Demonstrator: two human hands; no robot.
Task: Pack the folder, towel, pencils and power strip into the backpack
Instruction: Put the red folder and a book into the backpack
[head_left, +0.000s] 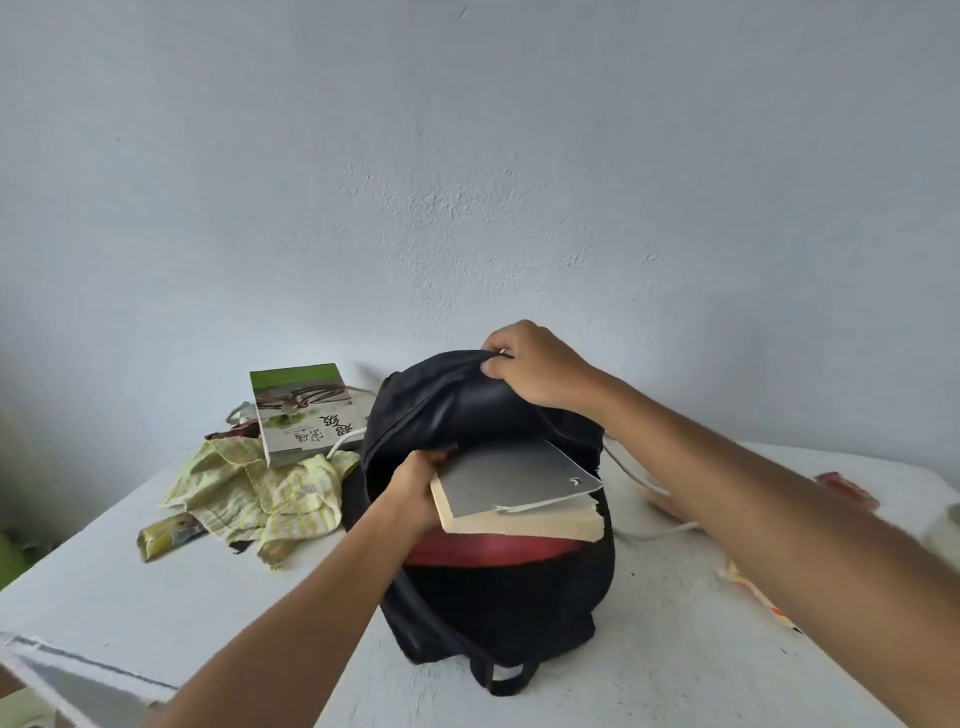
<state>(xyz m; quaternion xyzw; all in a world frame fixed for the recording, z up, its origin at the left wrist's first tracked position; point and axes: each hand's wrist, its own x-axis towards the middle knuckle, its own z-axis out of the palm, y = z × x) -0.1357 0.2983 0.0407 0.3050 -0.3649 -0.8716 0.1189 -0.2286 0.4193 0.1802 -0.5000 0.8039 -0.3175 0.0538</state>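
Backpack (498, 597), black, upright on table (156, 597): right hand (535, 371) grips its flap; left hand (415, 483) grips book (519, 493) at its mouth. Towel (260, 493) lies left.

Black backpack (498, 597) upright, mouth open — grey-covered folder (514, 480) half inside, tilted. Crumpled yellow-checked towel (260, 493) left of it; white power strip (358, 413) behind, cord trailing.
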